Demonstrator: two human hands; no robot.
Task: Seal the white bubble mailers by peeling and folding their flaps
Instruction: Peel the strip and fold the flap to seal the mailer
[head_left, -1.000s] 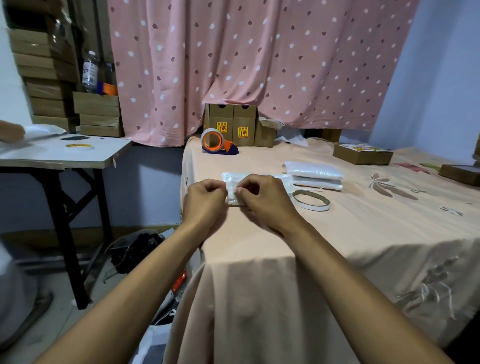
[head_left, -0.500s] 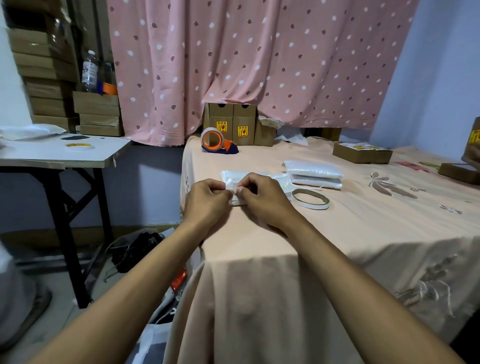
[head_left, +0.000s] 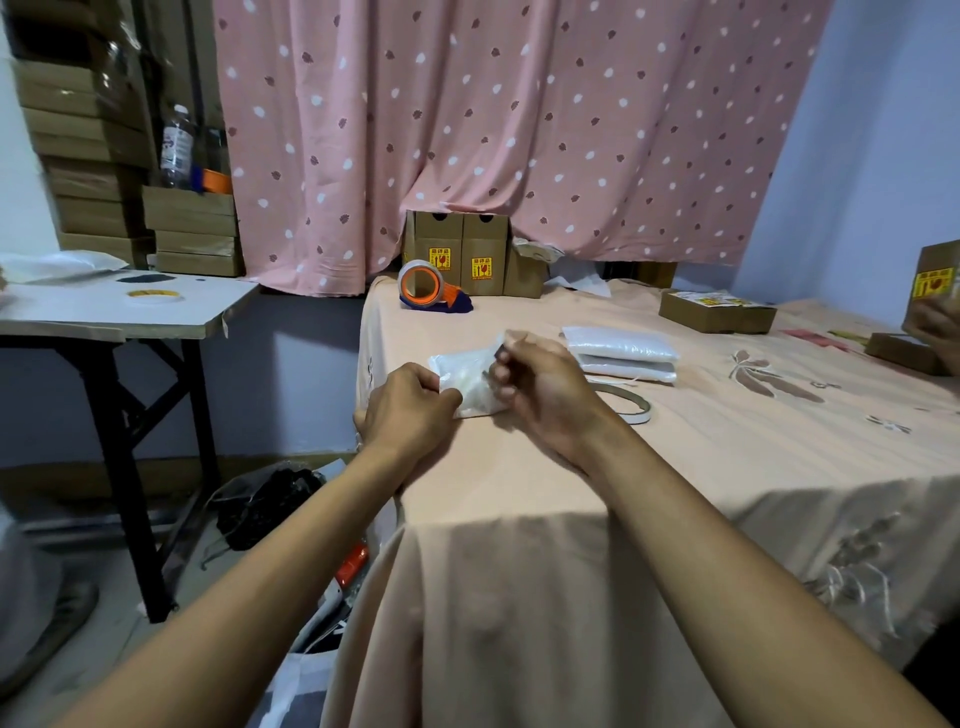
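A white bubble mailer (head_left: 465, 376) lies on the peach tablecloth near the table's left edge. My left hand (head_left: 408, 410) grips its near left corner, holding it down. My right hand (head_left: 540, 387) pinches a thin strip at the mailer's right end, lifted a little above the cloth; the strip itself is blurred. Two more white mailers (head_left: 621, 353) lie stacked just to the right, untouched.
A roll of tape (head_left: 631, 408) lies behind my right wrist. An orange tape dispenser (head_left: 428, 288) and brown boxes (head_left: 460, 254) stand at the back. More boxes (head_left: 717, 312) sit far right, where another person's hand (head_left: 940, 327) holds one. A side table (head_left: 119, 312) stands left.
My right hand has pulled up and to the right from the mailer's end with the strip pinched. My left hand stayed on the corner. A box in another hand rose at far right.
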